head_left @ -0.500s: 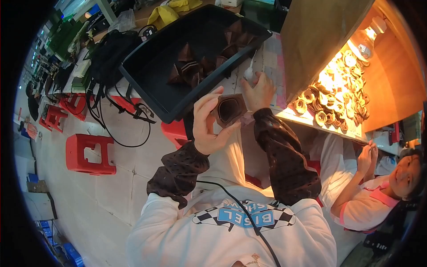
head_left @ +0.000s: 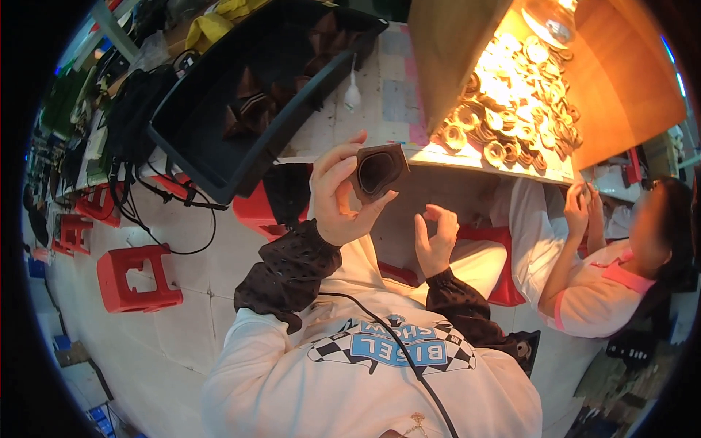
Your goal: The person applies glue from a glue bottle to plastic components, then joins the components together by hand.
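My left hand (head_left: pixel 337 191) holds up a small dark brown angular piece (head_left: pixel 381 171) by its edges, between thumb and fingers. A rounded hollow opening in the piece faces me. My right hand (head_left: pixel 437 230) is apart from it, to its lower right, with thumb and fingers spread and nothing between them. On the table, beyond the piece, lies a small white bottle (head_left: pixel 353 96) with a thin nozzle. To its left a black tray (head_left: pixel 191 109) contains several brown pointed pieces (head_left: pixel 252 106).
At the right, a wooden box (head_left: pixel 621 95) holds many ring-like brown pieces (head_left: pixel 504 109) under a lit lamp (head_left: pixel 549 23). A co-worker (head_left: pixel 599 270) sits at the right with both hands raised. A red stool (head_left: pixel 139 277) and black cables (head_left: pixel 131 197) are at the left.
My right hand has let go of the white bottle, leaving it on the table, and has drawn back toward my body. My left hand still holds the brown piece. The view has shifted.
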Motion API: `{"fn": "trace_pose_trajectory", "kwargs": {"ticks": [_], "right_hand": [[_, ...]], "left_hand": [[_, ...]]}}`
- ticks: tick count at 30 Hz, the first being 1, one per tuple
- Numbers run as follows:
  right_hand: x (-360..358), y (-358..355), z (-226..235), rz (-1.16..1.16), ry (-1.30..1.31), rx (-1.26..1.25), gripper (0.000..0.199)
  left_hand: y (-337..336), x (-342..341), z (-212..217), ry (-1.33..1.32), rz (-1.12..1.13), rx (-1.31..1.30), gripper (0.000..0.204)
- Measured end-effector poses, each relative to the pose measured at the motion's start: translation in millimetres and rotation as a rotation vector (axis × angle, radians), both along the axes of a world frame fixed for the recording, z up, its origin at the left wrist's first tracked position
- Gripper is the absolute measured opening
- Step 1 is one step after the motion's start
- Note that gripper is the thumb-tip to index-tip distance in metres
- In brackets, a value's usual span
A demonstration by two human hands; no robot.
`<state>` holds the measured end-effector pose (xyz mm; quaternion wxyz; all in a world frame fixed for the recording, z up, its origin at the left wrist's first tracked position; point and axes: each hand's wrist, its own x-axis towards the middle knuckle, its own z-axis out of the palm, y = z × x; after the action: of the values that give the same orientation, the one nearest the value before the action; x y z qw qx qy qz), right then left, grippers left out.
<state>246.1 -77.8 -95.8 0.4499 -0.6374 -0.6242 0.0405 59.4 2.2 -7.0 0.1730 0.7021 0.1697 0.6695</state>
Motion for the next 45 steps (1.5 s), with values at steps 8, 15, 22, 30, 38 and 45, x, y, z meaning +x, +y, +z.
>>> {"fn": "trace_pose_trajectory", "kwargs": {"ticks": [8,15,22,30,38,45], "right_hand": [[18.1,-46.7,-48.4,-0.135,0.151,-0.205,0.025],[19.2,-46.8,-60.4,-0.117,0.086,-0.224,0.023],[32.1,-55.4,-68.4,-0.145,0.066,-0.246,0.023],[49.9,-70.9,-69.6,-0.245,0.126,-0.287,0.020],[79.0,-39.3,-6.1,-0.239,0.103,0.006,0.006],[159.4,65.1,90.6,-0.169,-0.062,0.241,0.006]], "left_hand": [[-0.5,12.6,3.5,0.096,0.086,0.143,0.075],[-13.7,28.8,1.6,0.052,0.064,0.076,0.074],[-29.9,50.8,-7.3,-0.176,-0.522,-0.519,0.091],[-37.4,58.3,-35.8,-0.419,-1.283,-1.247,0.075],[-31.9,55.0,-60.3,-0.363,-1.274,-1.502,0.070],[-18.5,59.4,-62.3,-0.231,-1.273,-1.486,0.066]]}}
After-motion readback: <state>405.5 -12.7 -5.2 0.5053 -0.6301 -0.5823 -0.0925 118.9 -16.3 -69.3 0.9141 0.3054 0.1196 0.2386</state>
